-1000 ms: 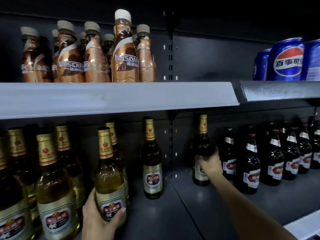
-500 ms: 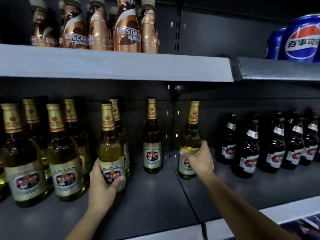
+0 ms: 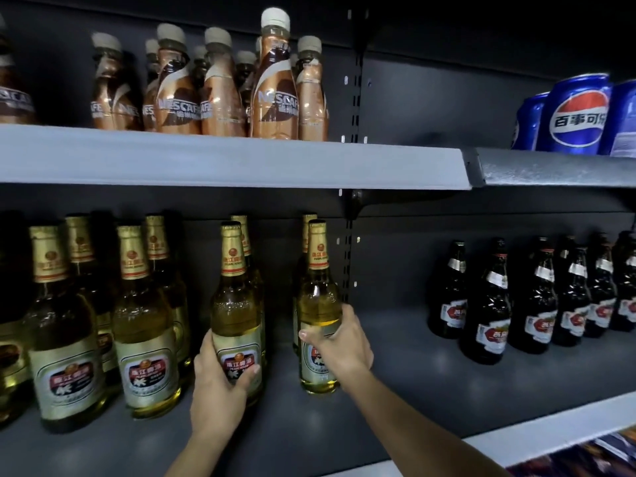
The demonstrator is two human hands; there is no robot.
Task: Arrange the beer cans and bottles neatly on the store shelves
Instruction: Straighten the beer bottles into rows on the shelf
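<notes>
Golden beer bottles with gold foil necks stand in rows on the left of the lower shelf (image 3: 395, 401). My left hand (image 3: 216, 390) grips the label of one front-row golden bottle (image 3: 235, 304). My right hand (image 3: 339, 346) wraps around the body of another golden bottle (image 3: 318, 294), upright just right of it, directly in front of a bottle of the same kind. Dark beer bottles (image 3: 488, 304) with red labels stand in rows at the right of the same shelf.
The upper shelf (image 3: 241, 163) holds brown coffee bottles (image 3: 275, 84) on the left and blue cola cans (image 3: 574, 115) on the right. A bare stretch of lower shelf lies between the golden and dark bottles. A vertical slotted rail (image 3: 351, 256) divides the back panel.
My right hand has carried its golden bottle leftward, from beside the dark bottles across the rail to stand in front of the lone golden bottle. My left hand stays on its bottle.
</notes>
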